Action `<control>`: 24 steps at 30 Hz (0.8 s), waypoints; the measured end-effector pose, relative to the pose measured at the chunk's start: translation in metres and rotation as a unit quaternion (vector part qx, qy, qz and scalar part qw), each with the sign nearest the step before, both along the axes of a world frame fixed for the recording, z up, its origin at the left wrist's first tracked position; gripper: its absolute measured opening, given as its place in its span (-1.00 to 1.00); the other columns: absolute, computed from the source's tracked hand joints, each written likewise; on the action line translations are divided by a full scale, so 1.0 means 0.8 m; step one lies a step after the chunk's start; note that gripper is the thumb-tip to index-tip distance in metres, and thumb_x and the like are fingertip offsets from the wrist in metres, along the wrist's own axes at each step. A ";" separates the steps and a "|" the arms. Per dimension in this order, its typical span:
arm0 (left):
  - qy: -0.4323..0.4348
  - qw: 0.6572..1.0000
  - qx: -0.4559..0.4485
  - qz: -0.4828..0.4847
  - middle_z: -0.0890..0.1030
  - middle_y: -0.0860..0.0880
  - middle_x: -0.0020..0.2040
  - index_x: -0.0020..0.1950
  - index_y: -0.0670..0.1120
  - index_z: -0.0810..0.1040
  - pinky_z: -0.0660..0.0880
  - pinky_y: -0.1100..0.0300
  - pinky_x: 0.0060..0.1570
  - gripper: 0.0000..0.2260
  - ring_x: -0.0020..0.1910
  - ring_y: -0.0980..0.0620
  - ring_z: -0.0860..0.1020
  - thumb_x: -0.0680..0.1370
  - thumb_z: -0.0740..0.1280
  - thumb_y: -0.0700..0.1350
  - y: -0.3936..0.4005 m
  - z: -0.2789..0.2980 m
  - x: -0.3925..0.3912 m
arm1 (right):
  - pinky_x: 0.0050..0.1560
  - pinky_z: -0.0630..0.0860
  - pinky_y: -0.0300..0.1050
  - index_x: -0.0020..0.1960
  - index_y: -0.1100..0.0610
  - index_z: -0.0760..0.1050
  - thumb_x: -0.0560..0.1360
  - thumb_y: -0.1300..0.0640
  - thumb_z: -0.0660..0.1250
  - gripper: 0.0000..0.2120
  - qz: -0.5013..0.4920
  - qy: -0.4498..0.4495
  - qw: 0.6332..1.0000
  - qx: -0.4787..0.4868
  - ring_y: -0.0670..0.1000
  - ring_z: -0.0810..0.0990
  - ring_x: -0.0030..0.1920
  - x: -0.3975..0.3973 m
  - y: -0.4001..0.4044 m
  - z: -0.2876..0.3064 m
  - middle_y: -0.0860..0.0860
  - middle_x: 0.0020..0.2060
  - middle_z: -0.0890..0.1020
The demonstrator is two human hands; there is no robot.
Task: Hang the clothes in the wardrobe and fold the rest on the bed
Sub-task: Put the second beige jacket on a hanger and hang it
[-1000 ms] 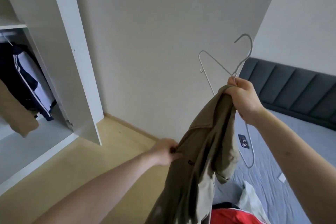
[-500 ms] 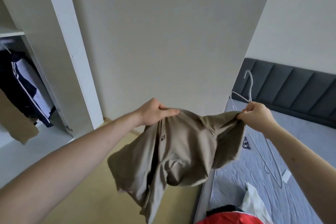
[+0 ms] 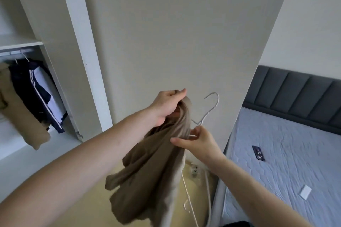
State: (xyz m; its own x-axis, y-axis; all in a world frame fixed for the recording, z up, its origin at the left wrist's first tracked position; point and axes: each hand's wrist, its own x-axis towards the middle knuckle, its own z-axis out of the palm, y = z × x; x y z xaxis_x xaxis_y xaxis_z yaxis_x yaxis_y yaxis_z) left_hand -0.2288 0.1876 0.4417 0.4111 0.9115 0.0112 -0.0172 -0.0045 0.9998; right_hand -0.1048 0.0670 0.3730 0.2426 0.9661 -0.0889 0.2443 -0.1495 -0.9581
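The left hand (image 3: 167, 106) grips the bunched top of the tan garment (image 3: 151, 167), which hangs below it. Just beside, the right hand (image 3: 198, 141) pinches the wire hanger (image 3: 212, 108). Left of both hands, the open wardrobe (image 3: 55, 42) holds a hung navy jacket (image 3: 36, 88).

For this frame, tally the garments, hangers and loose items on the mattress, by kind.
Garments: 3: khaki garment held in the left hand; tan garment and navy jacket in the wardrobe.
Hangers: 1 fully seen, the wire hanger in the right hand.
Mattress items: 2: phone, white card.
Total: 6
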 end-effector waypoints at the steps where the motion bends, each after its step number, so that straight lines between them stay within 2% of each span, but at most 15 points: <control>1: -0.001 1.000 0.018 -0.012 0.64 -0.04 -0.21 -0.19 -0.12 0.61 0.61 0.16 -0.24 -0.68 -0.19 0.01 0.66 0.57 0.46 0.11 -0.002 0.001 0.000 | 0.01 0.69 -0.02 0.13 0.11 0.53 0.19 -0.10 0.71 -0.36 -0.019 -0.013 1.000 0.017 -0.02 0.73 0.02 -0.008 0.005 0.000 -0.02 0.01 0.73; 4: 0.043 0.992 0.120 -0.014 0.65 -0.16 -0.22 -0.19 -0.21 0.60 0.65 0.14 -0.19 -0.59 -0.17 -0.02 0.70 0.56 0.45 0.16 -0.003 -0.003 -0.011 | -0.08 0.70 0.16 -0.04 0.09 0.63 0.35 0.22 0.43 -0.81 -0.079 -0.011 0.994 0.080 0.08 0.73 -0.15 -0.015 0.018 0.000 0.14 -0.16 0.74; 6: 0.103 0.974 0.199 -0.009 0.64 0.04 -0.26 -0.17 -0.07 0.62 0.56 0.22 -0.08 -0.63 -0.20 0.12 0.63 0.53 0.41 0.24 0.000 -0.016 -0.030 | -0.26 0.62 0.12 -0.11 0.14 0.63 0.37 0.31 0.27 -0.79 -0.096 0.024 0.990 0.099 0.06 0.65 -0.28 -0.008 0.023 0.002 0.17 -0.25 0.72; 7: 0.136 0.967 0.213 -0.017 0.65 0.15 -0.20 -0.10 0.01 0.64 0.54 0.20 0.00 -0.70 -0.14 0.17 0.62 0.52 0.41 0.24 0.003 -0.030 -0.042 | -0.34 0.56 0.02 -0.15 0.16 0.60 0.37 0.34 0.23 -0.79 -0.101 0.037 0.988 0.109 0.02 0.60 -0.33 -0.002 0.025 0.002 0.10 -0.33 0.68; 8: 0.166 0.962 0.211 -0.036 0.67 0.18 -0.04 0.04 0.08 0.65 0.54 0.14 0.15 -0.74 0.00 0.18 0.62 0.50 0.44 0.22 0.005 -0.051 -0.054 | -0.39 0.48 -0.09 -0.23 0.16 0.54 0.36 0.36 0.21 -0.82 -0.108 0.044 0.986 0.117 -0.02 0.52 -0.38 0.004 0.025 0.004 0.01 -0.41 0.60; 9: 0.206 0.954 0.212 -0.047 0.64 0.16 0.15 0.20 0.11 0.61 0.51 0.05 0.29 -0.64 0.16 0.16 0.59 0.46 0.48 0.18 0.004 -0.076 -0.064 | -0.43 0.39 -0.18 -0.31 0.12 0.45 0.33 0.36 0.20 -0.83 -0.114 0.045 0.985 0.118 -0.04 0.43 -0.41 0.012 0.025 0.007 -0.06 -0.46 0.50; 11: 0.287 0.931 0.225 -0.017 0.45 0.05 0.41 0.45 0.05 0.42 0.39 -0.04 0.45 -0.26 0.39 0.06 0.43 0.32 0.52 0.21 -0.002 -0.134 -0.076 | -0.50 0.26 -0.25 -0.36 0.04 0.33 0.24 0.30 0.20 -0.83 -0.114 0.045 0.986 0.111 -0.07 0.30 -0.44 0.024 0.023 0.017 -0.12 -0.50 0.35; 12: 0.313 0.925 0.213 0.021 0.33 -0.01 0.49 0.53 -0.01 0.31 0.32 -0.04 0.51 -0.09 0.47 -0.01 0.34 0.27 0.55 0.26 -0.006 -0.160 -0.078 | -0.50 0.26 -0.26 -0.38 0.03 0.34 0.21 0.28 0.19 -0.85 -0.109 0.046 0.987 0.108 -0.08 0.30 -0.44 0.029 0.022 0.022 -0.12 -0.50 0.35; 14: 0.319 0.936 0.123 0.086 0.18 -0.08 0.57 0.62 -0.08 0.14 0.24 0.00 0.55 0.13 0.55 -0.08 0.22 0.22 0.63 0.28 -0.011 -0.199 -0.077 | -0.46 0.30 -0.22 -0.37 0.03 0.41 0.18 0.26 0.19 -0.86 -0.094 0.049 0.989 0.098 -0.06 0.34 -0.43 0.038 0.020 0.029 -0.06 -0.48 0.39; 16: 0.305 0.951 0.033 0.039 0.20 -0.04 0.60 0.65 -0.02 0.08 0.29 0.04 0.49 0.19 0.56 -0.07 0.25 0.21 0.66 0.28 -0.013 -0.229 -0.071 | -0.36 0.29 -0.14 -0.26 0.11 0.46 0.17 0.26 0.19 -0.83 -0.080 0.046 0.992 0.091 -0.01 0.36 -0.35 0.046 0.018 0.036 0.03 -0.41 0.41; 18: 0.345 0.935 -0.002 -0.078 0.31 0.04 0.56 0.65 0.08 0.10 0.36 0.10 0.40 0.10 0.52 -0.04 0.34 0.28 0.63 0.28 -0.018 -0.254 -0.063 | -0.33 0.27 -0.11 -0.29 0.09 0.46 0.17 0.27 0.19 -0.84 -0.064 0.046 0.994 0.082 0.01 0.35 -0.33 0.054 0.015 0.041 0.03 -0.40 0.40; 20: 0.368 0.920 -0.009 -0.136 0.47 0.08 0.43 0.58 0.12 0.30 0.46 0.07 0.37 -0.13 0.39 0.04 0.48 0.35 0.58 0.25 -0.026 -0.275 -0.055 | -0.33 0.28 -0.10 -0.37 0.03 0.41 0.17 0.27 0.19 -0.85 -0.056 0.035 0.995 0.076 0.01 0.35 -0.34 0.063 0.011 0.043 0.01 -0.41 0.39; 21: 0.357 0.922 -0.020 -0.148 0.55 0.11 0.32 0.47 0.14 0.44 0.51 0.06 0.32 -0.31 0.29 0.10 0.54 0.39 0.56 0.21 -0.030 -0.282 -0.051 | -0.32 0.29 -0.10 -0.36 0.03 0.39 0.17 0.27 0.19 -0.85 -0.055 0.030 0.995 0.074 0.01 0.34 -0.34 0.068 0.009 0.042 0.02 -0.40 0.39; 23: 0.346 0.924 -0.001 -0.165 0.65 0.19 -0.02 0.04 0.18 0.64 0.54 0.10 0.14 -0.84 -0.01 0.24 0.59 0.47 0.47 0.08 -0.040 -0.289 -0.040 | -0.36 0.32 -0.16 -0.36 0.03 0.38 0.17 0.27 0.19 -0.85 -0.054 0.024 0.995 0.074 -0.02 0.35 -0.37 0.078 0.004 0.037 0.00 -0.40 0.39; 24: 0.339 0.926 0.017 -0.167 0.62 0.21 -0.20 -0.19 0.13 0.61 0.50 0.12 0.04 -0.93 -0.16 0.24 0.57 0.50 0.41 0.02 -0.042 -0.289 -0.036 | -0.39 0.33 -0.19 -0.37 0.03 0.37 0.16 0.27 0.19 -0.85 -0.055 0.022 0.995 0.076 -0.05 0.35 -0.39 0.084 0.001 0.035 -0.02 -0.41 0.39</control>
